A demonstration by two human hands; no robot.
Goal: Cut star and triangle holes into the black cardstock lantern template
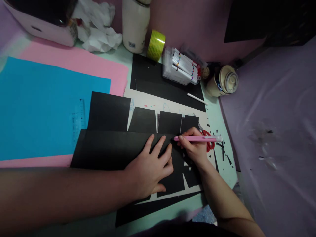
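Observation:
A sheet of black card (106, 144) lies in front of me, with slits dividing its far edge into several flaps and more cuts along its near edge. My left hand (150, 168) rests flat on the card with its fingers spread. In my right hand (196, 149) is a slim pink pen-shaped tool (192, 138), its dark tip at the card just beyond my left fingertips. Whether it is a pen or a knife I cannot tell. Red-handled scissors (210, 141) lie partly hidden behind my right hand.
Blue paper (44, 115) with a clear ruler (78, 121) covers pink paper (98, 64) at left. Along the back stand a bottle (136, 26), yellow tape (156, 45), a box of white markers (181, 67) and a cup (223, 80). Black scraps (229, 160) litter the right edge.

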